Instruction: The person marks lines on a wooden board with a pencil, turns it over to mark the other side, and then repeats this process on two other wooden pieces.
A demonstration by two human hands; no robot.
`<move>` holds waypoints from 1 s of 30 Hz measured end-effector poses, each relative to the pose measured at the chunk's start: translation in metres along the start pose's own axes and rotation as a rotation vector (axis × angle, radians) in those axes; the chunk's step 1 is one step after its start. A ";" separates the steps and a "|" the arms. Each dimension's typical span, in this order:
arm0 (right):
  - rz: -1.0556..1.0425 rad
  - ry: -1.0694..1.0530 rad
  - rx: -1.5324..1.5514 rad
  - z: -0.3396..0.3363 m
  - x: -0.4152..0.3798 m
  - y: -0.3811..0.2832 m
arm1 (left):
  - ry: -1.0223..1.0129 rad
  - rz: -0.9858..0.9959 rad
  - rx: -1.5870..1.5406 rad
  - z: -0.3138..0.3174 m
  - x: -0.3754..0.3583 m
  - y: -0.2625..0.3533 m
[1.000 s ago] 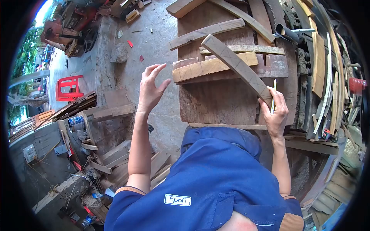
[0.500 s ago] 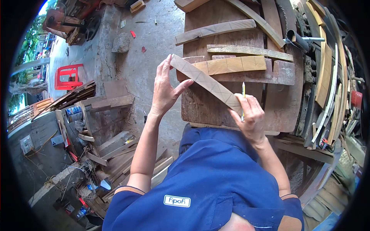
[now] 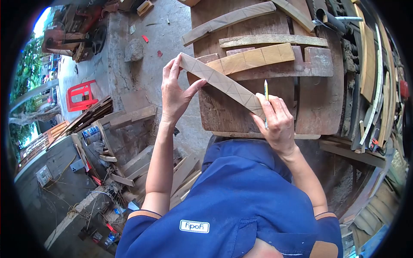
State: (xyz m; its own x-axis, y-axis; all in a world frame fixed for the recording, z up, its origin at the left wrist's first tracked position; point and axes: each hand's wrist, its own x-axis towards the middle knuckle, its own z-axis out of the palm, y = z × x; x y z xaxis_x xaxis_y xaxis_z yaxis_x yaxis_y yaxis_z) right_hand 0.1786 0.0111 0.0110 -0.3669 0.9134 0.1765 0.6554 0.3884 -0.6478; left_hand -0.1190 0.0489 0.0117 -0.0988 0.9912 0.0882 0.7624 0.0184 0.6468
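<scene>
A slightly curved wooden strip (image 3: 221,81) with pencilled zigzag lines is held slantwise over the near part of the bench. My left hand (image 3: 176,96) grips its far left end between thumb and fingers. At the lower right end, my right hand (image 3: 277,120) pinches the strip and also has a pencil (image 3: 266,91) between its fingers, tip pointing away from me. Just beyond the strip lies a yellowish curved wooden piece (image 3: 254,59) with lines across it, partly covered by the strip. It rests on a notched wooden board (image 3: 318,62).
On the wooden bench (image 3: 318,103) lie a pale narrow strip (image 3: 275,40) and a marked curved piece (image 3: 228,21). A dark tube (image 3: 329,21) sits at the back right. Timber is stacked right and lower left; a red plastic stool (image 3: 81,95) stands on the left.
The view has shifted a little, so the bench pieces appear higher and turned slightly. Both hands keep their hold on the marked strip, which sits slightly further left and up in view.
</scene>
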 end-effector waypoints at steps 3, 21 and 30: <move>0.002 -0.004 0.001 0.000 0.000 0.000 | -0.003 0.019 0.007 0.000 0.000 0.000; 0.001 -0.062 -0.001 -0.006 0.000 -0.004 | -0.053 -0.034 0.183 0.004 0.001 0.016; 0.010 -0.067 0.022 -0.004 -0.001 -0.002 | -0.075 -0.053 0.352 0.010 0.002 0.033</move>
State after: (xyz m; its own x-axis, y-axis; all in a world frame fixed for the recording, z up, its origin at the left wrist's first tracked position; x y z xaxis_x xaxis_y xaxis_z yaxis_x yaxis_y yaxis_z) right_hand 0.1800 0.0101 0.0154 -0.4046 0.9066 0.1201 0.6448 0.3759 -0.6655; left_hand -0.0874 0.0532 0.0257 -0.1067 0.9943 -0.0027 0.9322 0.1009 0.3476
